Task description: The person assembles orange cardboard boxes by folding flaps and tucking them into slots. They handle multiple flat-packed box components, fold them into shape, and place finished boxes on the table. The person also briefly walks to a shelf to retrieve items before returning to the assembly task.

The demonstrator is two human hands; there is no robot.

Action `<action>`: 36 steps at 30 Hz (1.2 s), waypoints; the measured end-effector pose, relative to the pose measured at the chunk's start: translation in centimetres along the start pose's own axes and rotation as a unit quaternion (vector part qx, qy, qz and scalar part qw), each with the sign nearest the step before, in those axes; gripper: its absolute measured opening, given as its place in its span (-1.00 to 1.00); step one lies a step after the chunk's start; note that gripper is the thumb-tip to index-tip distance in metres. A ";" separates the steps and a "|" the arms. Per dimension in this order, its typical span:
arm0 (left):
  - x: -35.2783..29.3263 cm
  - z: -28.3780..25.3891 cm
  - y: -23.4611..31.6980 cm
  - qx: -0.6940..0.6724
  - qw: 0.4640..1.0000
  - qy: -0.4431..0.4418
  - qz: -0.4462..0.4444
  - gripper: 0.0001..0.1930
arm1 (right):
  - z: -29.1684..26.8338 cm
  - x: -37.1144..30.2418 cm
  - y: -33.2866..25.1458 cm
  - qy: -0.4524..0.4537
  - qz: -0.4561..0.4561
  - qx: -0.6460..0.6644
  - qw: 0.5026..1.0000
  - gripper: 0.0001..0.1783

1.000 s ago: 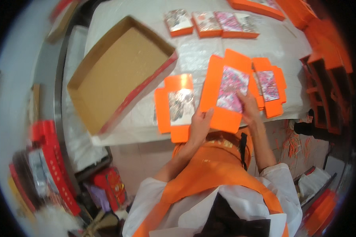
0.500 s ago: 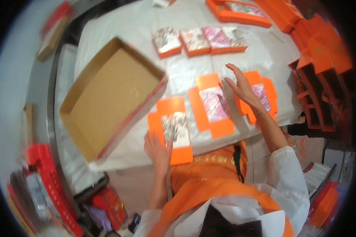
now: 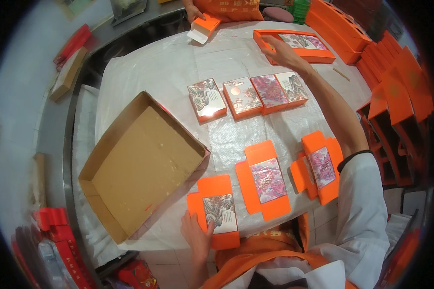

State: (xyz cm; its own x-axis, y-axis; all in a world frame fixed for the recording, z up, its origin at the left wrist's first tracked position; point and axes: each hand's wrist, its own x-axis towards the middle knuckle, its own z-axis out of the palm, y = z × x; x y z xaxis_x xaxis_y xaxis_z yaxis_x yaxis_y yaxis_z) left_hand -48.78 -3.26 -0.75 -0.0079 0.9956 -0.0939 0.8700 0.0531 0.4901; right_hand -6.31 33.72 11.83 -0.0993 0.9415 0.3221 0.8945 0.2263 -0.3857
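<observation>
My left hand (image 3: 196, 233) lies with fingers apart on the left edge of an unfolded orange carton (image 3: 221, 241), whose middle panel bears a grey landscape print. My right hand (image 3: 283, 54) is stretched far out over the left part of a shallow orange tray box (image 3: 320, 57), fingers extended; I see nothing held in it. Printed small boxes (image 3: 303, 41) fill the tray's right part. Between my arms lies a second unfolded carton (image 3: 267, 180) with a pink print. A third pink-printed carton (image 3: 323, 166), partly raised, is beside my right forearm.
A row of folded small boxes (image 3: 243, 96) stands mid-table. At left sits a big open cardboard box (image 3: 140, 168). Across the table, a co-worker's hand (image 3: 193, 13) holds an orange box (image 3: 207, 26) with a white flap. Stacked orange boxes (image 3: 395, 106) line the right edge.
My right hand has gone from above the right-hand carton to the far tray box. My left hand stays at its carton. The view has tilted up, bringing the co-worker into sight.
</observation>
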 end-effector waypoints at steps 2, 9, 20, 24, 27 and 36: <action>0.3 0.3 -0.3 0.009 1.000 0.027 0.013 -0.49 | 0.5 2.1 0.3 0.029 -0.003 0.015 0.999 -0.44; 1.4 2.3 -2.9 -0.033 0.997 0.074 -0.003 -0.64 | 0.6 -0.4 5.0 -0.052 0.144 0.042 0.987 -0.29; 1.0 3.2 -3.3 -0.005 0.992 0.125 -0.004 -0.67 | 9.8 6.9 -2.5 0.260 -0.120 -0.095 0.953 -0.05; 1.0 2.2 -2.9 -0.034 0.991 0.128 0.000 -0.64 | 8.9 7.6 -4.0 0.258 -0.041 0.041 0.964 -0.28; 0.6 0.6 -2.3 -0.064 0.994 0.090 -0.003 -0.63 | 5.7 3.6 -3.4 0.249 -0.072 0.068 0.963 -0.37; 1.8 1.4 2.2 -0.139 0.962 0.114 0.207 -0.68 | -0.3 -22.8 -4.2 -0.248 -0.074 -0.125 0.958 -0.21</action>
State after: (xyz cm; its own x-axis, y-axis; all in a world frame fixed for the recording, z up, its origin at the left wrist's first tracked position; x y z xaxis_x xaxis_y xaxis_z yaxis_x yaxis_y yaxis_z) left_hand -46.19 -1.47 -1.00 0.1752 0.9254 0.3362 0.6570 -0.3642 0.6601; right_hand -7.62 11.23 6.37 -0.3715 0.9210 -0.1169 0.9253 0.3570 -0.1278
